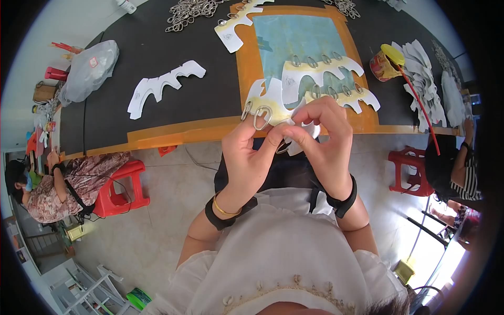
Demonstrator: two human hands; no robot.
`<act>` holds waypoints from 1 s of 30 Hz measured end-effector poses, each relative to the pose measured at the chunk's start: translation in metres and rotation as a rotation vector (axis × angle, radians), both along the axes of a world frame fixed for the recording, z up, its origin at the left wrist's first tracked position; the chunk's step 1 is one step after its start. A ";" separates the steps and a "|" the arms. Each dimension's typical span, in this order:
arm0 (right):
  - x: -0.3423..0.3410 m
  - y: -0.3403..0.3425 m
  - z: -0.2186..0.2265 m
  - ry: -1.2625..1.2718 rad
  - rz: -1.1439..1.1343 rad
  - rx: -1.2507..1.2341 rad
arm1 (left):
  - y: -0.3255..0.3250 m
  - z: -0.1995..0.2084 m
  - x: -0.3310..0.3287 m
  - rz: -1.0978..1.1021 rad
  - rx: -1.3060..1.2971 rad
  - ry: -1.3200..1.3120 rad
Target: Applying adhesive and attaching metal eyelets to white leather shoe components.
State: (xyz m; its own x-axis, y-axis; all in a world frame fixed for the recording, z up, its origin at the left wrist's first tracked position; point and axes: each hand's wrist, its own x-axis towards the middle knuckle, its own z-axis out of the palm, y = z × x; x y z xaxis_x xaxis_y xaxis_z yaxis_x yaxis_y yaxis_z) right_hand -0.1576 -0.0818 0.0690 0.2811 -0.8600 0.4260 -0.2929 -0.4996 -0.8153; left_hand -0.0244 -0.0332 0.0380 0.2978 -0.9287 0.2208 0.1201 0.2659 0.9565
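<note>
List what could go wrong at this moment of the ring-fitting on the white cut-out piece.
The white cut-out piece overhangs the table edge under both hands, so it might bend or tear. The metal ring at the left hand could slip from the fingertips. The glue pot with its red stick stands near the stacked pieces and may tip.

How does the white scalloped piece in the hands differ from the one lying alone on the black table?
The piece in the hands carries metal rings and rests on the orange-edged mat, pinched by the left hand and right hand. The lone piece has no rings and lies untouched. Both are white and scalloped.
</note>
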 end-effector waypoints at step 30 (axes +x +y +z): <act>-0.002 0.014 -0.003 0.023 -0.017 0.065 | 0.008 -0.005 -0.003 0.003 0.014 -0.074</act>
